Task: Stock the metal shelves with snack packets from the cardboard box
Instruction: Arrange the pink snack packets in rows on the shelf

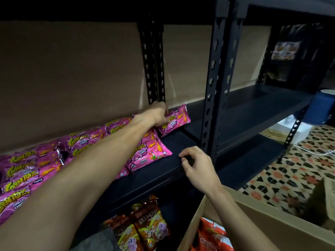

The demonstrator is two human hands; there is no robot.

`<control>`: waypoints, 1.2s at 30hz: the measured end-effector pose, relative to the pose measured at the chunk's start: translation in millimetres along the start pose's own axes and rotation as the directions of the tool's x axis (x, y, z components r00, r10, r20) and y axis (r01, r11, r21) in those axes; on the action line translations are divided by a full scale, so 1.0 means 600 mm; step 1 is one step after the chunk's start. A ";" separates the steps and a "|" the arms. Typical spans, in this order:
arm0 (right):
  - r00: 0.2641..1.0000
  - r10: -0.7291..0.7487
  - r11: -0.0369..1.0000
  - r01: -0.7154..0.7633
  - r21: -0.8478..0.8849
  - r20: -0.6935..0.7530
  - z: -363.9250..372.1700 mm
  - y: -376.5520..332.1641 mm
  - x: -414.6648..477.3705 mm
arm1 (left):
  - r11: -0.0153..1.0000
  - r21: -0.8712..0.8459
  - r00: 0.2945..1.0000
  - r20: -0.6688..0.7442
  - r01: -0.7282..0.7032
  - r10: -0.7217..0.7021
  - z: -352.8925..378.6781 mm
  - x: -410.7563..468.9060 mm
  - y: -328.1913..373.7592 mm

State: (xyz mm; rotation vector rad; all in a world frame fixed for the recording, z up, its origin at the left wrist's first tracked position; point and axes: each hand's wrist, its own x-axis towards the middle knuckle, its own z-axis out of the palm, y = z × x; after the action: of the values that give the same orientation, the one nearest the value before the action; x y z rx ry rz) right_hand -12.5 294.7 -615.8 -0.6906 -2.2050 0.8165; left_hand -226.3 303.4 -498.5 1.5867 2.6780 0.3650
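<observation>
My left hand (157, 114) reaches deep onto the black metal shelf (163, 171) and grips a pink snack packet (178, 119) near the back right post. More pink packets (150, 153) lie in rows across the shelf to the left, partly hidden under my left arm. At the shelf's front edge my right hand (196, 164) hovers with its fingers curled and nothing in them. The cardboard box (272, 223) stands at the bottom right with red packets (212, 234) inside.
Brown and orange packets (145, 225) fill the shelf below. Black slotted uprights (215, 87) divide this bay from a bare shelf (262, 109) on the right. A patterned tile floor (299, 169), a blue container (320, 107) and a white box lie beyond.
</observation>
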 end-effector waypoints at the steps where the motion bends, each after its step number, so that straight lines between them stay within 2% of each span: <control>1: 1.000 -0.003 1.000 0.003 0.001 -0.003 0.000 0.001 0.001 | 1.000 0.020 1.000 0.003 -0.004 0.004 0.004 0.001 -0.003; 11: 1.000 0.025 1.000 -0.025 0.004 0.007 0.001 -0.001 0.006 | 0.998 0.056 1.000 -0.005 0.028 -0.028 0.014 -0.005 -0.016; 19: 0.994 0.075 0.997 -0.075 -0.006 0.080 -0.009 -0.018 0.025 | 0.996 0.082 0.999 0.000 0.048 -0.048 0.010 -0.012 -0.021; 24: 0.995 0.096 0.994 -0.097 0.045 0.015 -0.009 -0.039 0.060 | 0.996 0.088 0.999 -0.022 0.032 -0.030 0.011 -0.022 -0.028; 27: 0.986 0.162 0.985 -0.159 0.073 -0.037 0.002 -0.045 0.095 | 0.997 0.078 0.999 -0.053 0.015 -0.010 0.012 -0.024 -0.038; 33: 0.933 0.341 0.939 -0.334 0.076 -0.113 0.025 -0.039 0.172 | 0.998 -0.054 0.992 -0.126 0.021 -0.028 0.000 -0.021 -0.078; 36: 0.876 0.481 0.873 -0.474 0.110 -0.037 0.031 -0.033 0.209 | 0.998 -0.060 0.985 -0.174 -0.004 -0.007 -0.003 -0.010 -0.116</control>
State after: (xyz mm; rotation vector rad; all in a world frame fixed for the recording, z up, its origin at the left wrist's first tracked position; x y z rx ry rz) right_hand -109.9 358.1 -561.4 -1.2244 -1.9405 1.1195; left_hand -283.5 266.1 -511.7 1.6062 2.7629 0.6064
